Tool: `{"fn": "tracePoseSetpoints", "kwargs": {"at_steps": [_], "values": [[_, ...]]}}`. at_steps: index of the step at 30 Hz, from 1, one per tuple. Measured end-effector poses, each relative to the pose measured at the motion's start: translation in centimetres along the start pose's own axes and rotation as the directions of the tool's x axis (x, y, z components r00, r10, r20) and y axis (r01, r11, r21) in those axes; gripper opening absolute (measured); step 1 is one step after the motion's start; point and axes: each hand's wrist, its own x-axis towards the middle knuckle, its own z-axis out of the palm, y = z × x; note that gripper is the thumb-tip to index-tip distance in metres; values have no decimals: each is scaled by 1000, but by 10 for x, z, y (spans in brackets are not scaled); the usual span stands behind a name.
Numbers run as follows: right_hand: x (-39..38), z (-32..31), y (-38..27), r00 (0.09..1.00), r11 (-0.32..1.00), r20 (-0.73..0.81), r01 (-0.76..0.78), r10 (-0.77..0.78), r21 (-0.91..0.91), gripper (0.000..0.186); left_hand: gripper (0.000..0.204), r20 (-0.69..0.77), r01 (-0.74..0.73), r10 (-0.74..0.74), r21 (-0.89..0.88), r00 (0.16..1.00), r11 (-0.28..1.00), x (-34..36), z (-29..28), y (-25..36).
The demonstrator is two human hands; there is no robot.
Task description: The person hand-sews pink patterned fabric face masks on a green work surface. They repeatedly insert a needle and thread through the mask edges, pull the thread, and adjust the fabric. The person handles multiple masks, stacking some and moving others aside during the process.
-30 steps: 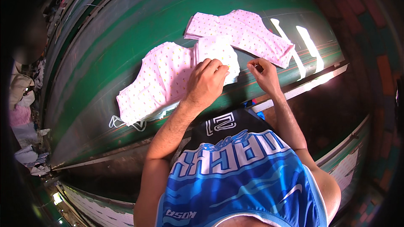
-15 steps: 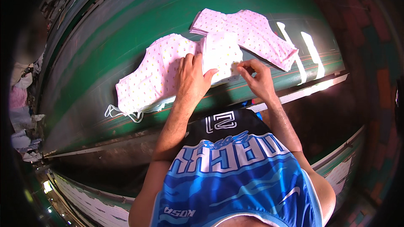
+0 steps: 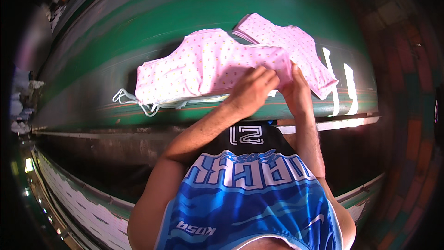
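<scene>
A stack of pink cut fabric pieces with a small dotted print lies on the green table, its top piece spread out to the right. My left hand rests on the right part of this stack, its fingers curled and drawn together against the cloth. At the stack's right end my right hand pinches the edge of the fabric. Pale cloth layers show under the near edge between the hands. A second pile of the same pink fabric lies just behind and to the right, partly covered by the first.
White cord or strip loops stick out at the stack's left end. The green table curves away behind the fabric, and its near edge runs in front of my body. Bright sunlight patches fall on the table at the right.
The turned-back pale flap is gone; pink printed cloth now covers the stack's right part. My left hand has moved right across it, and my right hand has come to its right edge.
</scene>
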Motion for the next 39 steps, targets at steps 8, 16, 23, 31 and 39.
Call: {"fn": "tracePoseSetpoints", "kwargs": {"at_steps": [8,16,23,31,39], "values": [[-2,13,0,983,870,-4,162,-185,-466,82,13,176,-65,133,-348,975,935,-58,22,28],[21,69,-48,958,724,228,279,-171,-631,35,35,419,522,-319,-747,850,412,-72,21,11],[34,132,-68,814,744,466,541,-346,-393,30,100,240,3,-494,-902,836,-433,-97,2,-11],[-22,159,-52,709,736,467,657,-529,-163,24,93,-9,-601,-752,-608,659,-519,-130,-89,-49],[-45,134,-49,741,757,385,637,-550,-145,25,69,154,-560,-792,-628,591,-540,-169,-117,-61]]}}
